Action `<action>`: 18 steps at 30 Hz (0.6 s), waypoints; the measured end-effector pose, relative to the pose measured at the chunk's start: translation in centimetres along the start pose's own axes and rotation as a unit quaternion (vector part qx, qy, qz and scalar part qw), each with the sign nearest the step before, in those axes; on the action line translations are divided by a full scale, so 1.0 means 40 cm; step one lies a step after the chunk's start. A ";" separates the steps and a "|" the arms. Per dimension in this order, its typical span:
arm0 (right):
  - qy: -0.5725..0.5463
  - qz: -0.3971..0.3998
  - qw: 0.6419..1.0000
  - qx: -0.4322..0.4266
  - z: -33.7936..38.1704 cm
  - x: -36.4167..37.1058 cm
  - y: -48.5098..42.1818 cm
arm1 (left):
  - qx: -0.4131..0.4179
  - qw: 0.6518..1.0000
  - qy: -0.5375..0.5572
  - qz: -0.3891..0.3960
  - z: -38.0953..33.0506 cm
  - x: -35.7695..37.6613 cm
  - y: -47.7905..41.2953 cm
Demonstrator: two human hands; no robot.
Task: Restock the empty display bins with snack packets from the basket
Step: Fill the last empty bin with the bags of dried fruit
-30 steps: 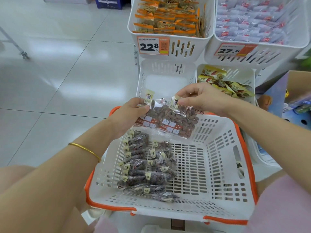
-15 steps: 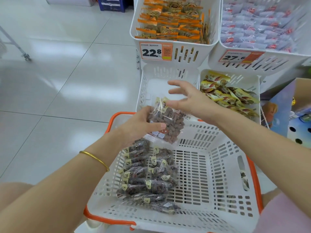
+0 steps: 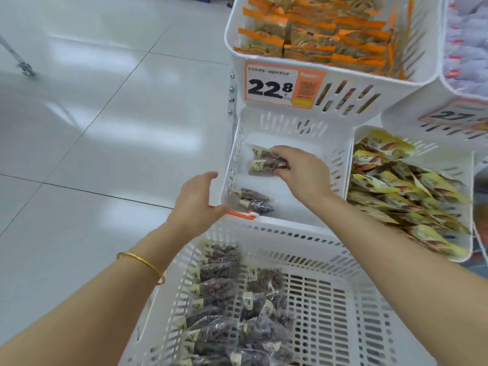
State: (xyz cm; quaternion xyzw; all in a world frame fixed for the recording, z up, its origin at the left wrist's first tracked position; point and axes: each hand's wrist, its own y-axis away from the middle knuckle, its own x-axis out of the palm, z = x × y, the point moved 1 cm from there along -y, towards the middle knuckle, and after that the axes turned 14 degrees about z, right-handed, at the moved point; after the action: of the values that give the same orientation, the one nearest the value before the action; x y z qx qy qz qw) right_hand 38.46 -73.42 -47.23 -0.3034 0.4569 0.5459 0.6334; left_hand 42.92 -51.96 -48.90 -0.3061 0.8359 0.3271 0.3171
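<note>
1. The right hand [image 3: 303,175] pinches snack packets [image 3: 264,166] inside the display bin [image 3: 290,122], toward its back-left corner.
2. The left hand [image 3: 196,204] hangs loose-fingered, holding nothing, beside the bin's front-left corner.
3. Spare packets [image 3: 224,299] lie along the left side of the basket [image 3: 330,299].

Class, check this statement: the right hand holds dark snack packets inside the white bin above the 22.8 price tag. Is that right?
No. In the head view, the right hand holds dark snack packets inside the white bin below the 22.8 price tag, not above it.

Orange packets [image 3: 317,35] above a 22.8 price tag [image 3: 282,87], yellow packets [image 3: 396,186] lower right.
</note>
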 end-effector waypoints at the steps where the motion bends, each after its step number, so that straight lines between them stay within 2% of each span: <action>1: 0.023 0.007 1.000 0.010 -0.005 0.031 -0.024 | 0.000 1.000 -0.013 0.004 0.010 0.016 -0.009; 4: 0.014 0.024 0.999 0.023 -0.014 0.115 -0.078 | 0.009 0.999 -0.046 -0.015 0.015 0.042 -0.013; 8: -0.088 0.193 0.977 0.002 -0.027 0.206 -0.108 | 0.017 0.999 -0.039 -0.015 0.022 0.043 -0.007; 10: -0.124 0.244 0.962 0.001 -0.039 0.219 -0.105 | 0.021 0.999 -0.041 -0.007 0.020 0.042 -0.003; 12: -0.142 0.270 0.952 0.008 -0.051 0.224 -0.109 | 0.021 0.999 -0.045 -0.005 0.020 0.042 -0.004; 14: -0.115 0.297 0.948 0.009 -0.058 0.230 -0.111 | 0.021 0.999 -0.043 -0.006 0.022 0.043 -0.004; 18: -0.088 0.293 0.952 0.024 -0.071 0.226 -0.111 | 0.031 0.999 -0.030 -0.009 0.018 0.040 0.004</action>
State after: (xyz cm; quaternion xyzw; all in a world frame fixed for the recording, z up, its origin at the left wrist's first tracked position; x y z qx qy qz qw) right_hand 41.96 -73.17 -57.11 -0.0921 0.4812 0.7206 0.4906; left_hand 42.06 -51.80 -50.42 -0.2933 0.8331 0.3070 0.3545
